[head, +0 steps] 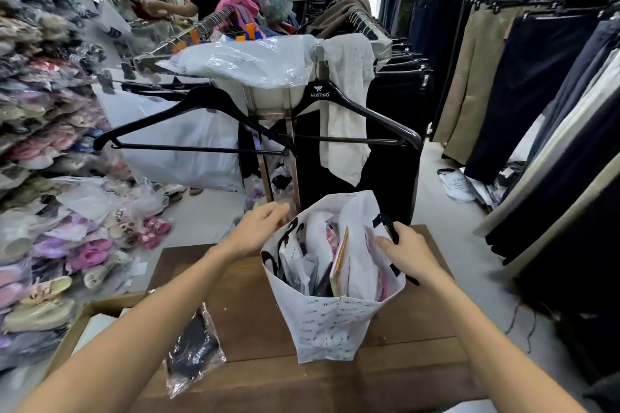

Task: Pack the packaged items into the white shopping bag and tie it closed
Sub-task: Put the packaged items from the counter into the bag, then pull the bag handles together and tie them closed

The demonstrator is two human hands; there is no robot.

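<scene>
A white shopping bag with small black lettering stands upright on the wooden table, its mouth wide open. Several packaged items fill it, among them white and black packets and one with a yellow edge. My left hand grips the bag's left rim near a black handle. My right hand holds the right rim and its black handle. One clear packet with a black item lies flat on the table, left of the bag.
A clothes rack with black hangers and a plastic-wrapped bundle stands just beyond the table. Wrapped slippers pile up at the left. Trousers hang along the right. A person in black works at the far back. A cardboard box sits at the table's left.
</scene>
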